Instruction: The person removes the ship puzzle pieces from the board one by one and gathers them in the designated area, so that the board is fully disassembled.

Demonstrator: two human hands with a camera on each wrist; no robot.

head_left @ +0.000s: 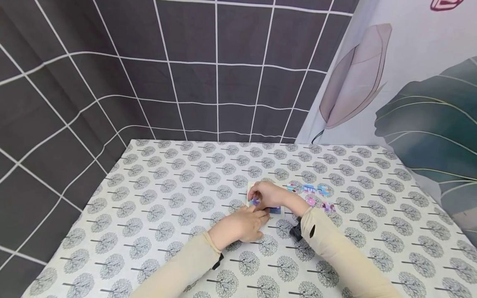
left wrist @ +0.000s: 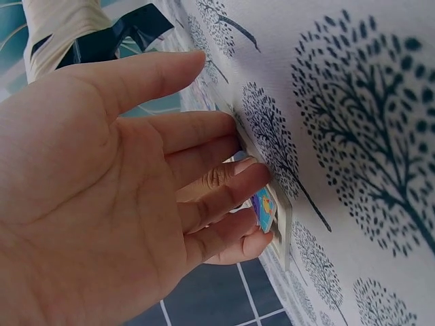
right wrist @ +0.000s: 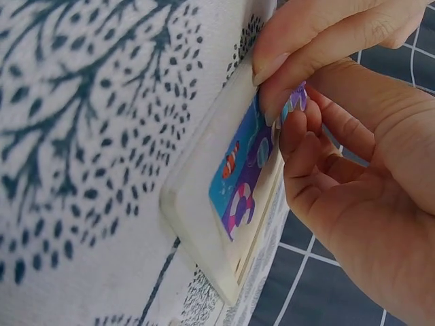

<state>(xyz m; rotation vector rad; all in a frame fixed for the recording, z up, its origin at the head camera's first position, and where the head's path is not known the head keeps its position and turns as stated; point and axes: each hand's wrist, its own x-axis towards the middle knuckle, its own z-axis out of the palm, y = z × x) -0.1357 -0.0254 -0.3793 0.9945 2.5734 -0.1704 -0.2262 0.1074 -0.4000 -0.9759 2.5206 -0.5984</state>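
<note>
A pale puzzle tray (right wrist: 194, 204) lies on the table, with joined picture pieces (right wrist: 234, 170) in part of it showing an orange fish and a pink-and-white swim ring. My right hand (head_left: 271, 194) reaches over the tray and pinches a purple and light-blue puzzle piece (right wrist: 296, 102) between thumb and fingers. That piece is tilted up, low over the tray; fingers hide part of it. From the near left, my left hand (head_left: 244, 223) rests its fairly straight fingers (left wrist: 204, 129) on the tray's edge and the picture, close to the right fingertips.
Several loose puzzle pieces lie right of the tray, among them a blue one (head_left: 309, 188), a pink one (head_left: 311, 201) and a purple-red one (head_left: 328, 207). A tree-print cloth (head_left: 179, 186) covers the table. Behind it hangs a dark gridded curtain (head_left: 193, 82).
</note>
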